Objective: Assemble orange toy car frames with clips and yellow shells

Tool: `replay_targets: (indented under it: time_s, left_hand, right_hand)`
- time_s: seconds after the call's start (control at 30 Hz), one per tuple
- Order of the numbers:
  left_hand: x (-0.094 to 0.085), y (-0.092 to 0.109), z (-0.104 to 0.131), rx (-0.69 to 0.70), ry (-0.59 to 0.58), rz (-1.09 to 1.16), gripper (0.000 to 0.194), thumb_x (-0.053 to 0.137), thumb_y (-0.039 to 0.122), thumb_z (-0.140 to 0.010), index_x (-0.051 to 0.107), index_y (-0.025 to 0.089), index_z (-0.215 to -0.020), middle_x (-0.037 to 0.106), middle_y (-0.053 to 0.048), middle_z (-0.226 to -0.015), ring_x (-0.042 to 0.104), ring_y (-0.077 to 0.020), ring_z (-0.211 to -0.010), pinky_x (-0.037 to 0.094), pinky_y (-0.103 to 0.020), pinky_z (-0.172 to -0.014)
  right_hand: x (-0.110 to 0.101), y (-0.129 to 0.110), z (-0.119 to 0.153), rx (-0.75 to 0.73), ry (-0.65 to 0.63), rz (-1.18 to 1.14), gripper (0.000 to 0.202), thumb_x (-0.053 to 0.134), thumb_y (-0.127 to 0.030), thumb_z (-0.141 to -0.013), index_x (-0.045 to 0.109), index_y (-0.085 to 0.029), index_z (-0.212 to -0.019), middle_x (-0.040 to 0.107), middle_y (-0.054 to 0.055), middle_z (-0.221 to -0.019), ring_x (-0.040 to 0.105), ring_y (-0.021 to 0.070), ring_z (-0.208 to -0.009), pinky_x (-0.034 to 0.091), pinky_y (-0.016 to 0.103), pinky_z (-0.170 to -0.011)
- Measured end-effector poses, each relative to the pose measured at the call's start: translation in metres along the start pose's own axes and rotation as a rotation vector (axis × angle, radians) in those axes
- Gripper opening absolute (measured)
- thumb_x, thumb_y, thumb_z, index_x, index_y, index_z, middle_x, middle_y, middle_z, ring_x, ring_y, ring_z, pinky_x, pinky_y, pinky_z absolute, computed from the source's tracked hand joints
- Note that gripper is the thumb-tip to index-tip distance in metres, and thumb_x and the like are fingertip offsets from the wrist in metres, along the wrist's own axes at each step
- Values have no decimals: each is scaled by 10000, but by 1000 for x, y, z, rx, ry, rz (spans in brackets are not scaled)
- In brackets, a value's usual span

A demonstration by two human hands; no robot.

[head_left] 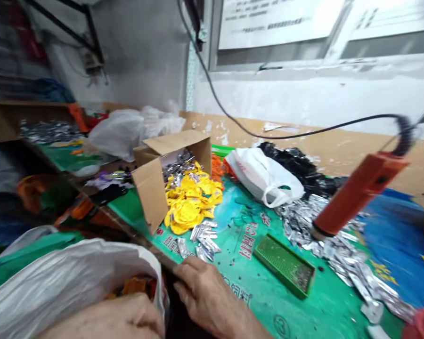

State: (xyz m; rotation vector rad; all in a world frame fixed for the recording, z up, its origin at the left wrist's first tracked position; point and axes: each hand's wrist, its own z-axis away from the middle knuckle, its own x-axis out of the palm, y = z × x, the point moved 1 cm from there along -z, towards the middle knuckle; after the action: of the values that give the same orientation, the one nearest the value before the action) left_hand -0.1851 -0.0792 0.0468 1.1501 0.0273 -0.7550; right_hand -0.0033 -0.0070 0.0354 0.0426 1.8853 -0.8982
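Note:
My left hand reaches over the near side of a white woven sack; its fingertips are hidden. Orange and yellow pieces show inside the sack's mouth. My right hand has its fingers curled at the table edge, just right of the sack. Several silver foil pieces lie just beyond that hand. Behind them, yellow flat pieces spill out of a tipped cardboard box, which also holds silver pieces.
An orange-red handheld tool hangs from a black cable at the right. On the green table covering lie a green tray, a white plastic bag and a long pile of silver strips. Black plastic is heaped by the wall.

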Motion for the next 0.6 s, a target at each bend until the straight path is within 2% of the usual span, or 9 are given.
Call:
replay_targets:
  time_s: [0.1,0.17,0.23,0.27,0.33,0.4,0.43,0.5,0.6]
  left_hand:
    - [-8,48,-35,11,-177,-115,256,530,249,-745,720,246,-917,693,28,-718,566,-145,-606,370,-200,-516]
    - [-13,75,-71,137,-141,-235,257,486,269,-797,711,204,-903,650,32,-671,546,-128,-588,352,-191,-502]
    - [-19,94,-116,233,1,-463,216,498,262,-816,703,193,-818,621,39,-663,556,-131,-638,375,-187,-533]
    - [-22,99,-139,237,56,-513,199,516,252,-820,693,179,-766,621,28,-674,571,-144,-685,398,-196,-572]
    - [-31,106,-186,228,173,-579,193,512,242,-859,679,163,-802,650,-9,-783,593,-173,-795,447,-242,-681]
    - [-39,109,-228,210,271,-648,185,533,281,-892,650,155,-959,650,-60,-984,603,-196,-906,489,-336,-792]
    - [-43,111,-246,206,301,-678,253,551,326,-896,600,161,-1082,618,-73,-1098,605,-197,-949,509,-392,-818]
    - [-49,115,-277,201,343,-724,313,549,331,-900,560,178,-1173,579,-89,-1195,597,-213,-1001,516,-419,-843]
    - [-55,121,-313,204,379,-765,310,544,326,-903,559,186,-1179,574,-90,-1207,595,-212,-1007,516,-417,-847]
  right_hand:
    - [-28,23,13,175,61,5,159,489,-194,-892,643,-189,-930,655,47,-914,618,154,-859,436,227,-721]
    - [-43,37,23,260,86,25,167,495,-173,-884,649,-177,-949,655,57,-906,613,164,-863,428,241,-735]
    - [-53,49,31,311,105,46,172,492,-169,-882,649,-167,-953,655,65,-903,611,173,-856,425,257,-742]
    - [-57,53,35,334,110,55,172,491,-173,-882,649,-165,-949,656,70,-912,611,178,-863,425,263,-752]
    - [-61,59,40,372,117,71,175,485,-176,-879,650,-163,-934,657,77,-923,615,187,-873,427,269,-759]
    - [-62,64,42,395,121,81,178,488,-164,-866,652,-162,-934,661,83,-924,624,199,-882,432,274,-757]
    - [-62,66,43,404,114,89,177,492,-156,-857,653,-164,-928,664,81,-916,629,203,-878,434,274,-751]
    - [-60,72,42,409,87,108,177,491,-142,-847,652,-174,-914,668,74,-914,638,204,-875,439,271,-740]
    - [-55,86,44,378,17,151,179,508,-133,-832,646,-198,-926,672,62,-948,647,208,-896,456,267,-735]
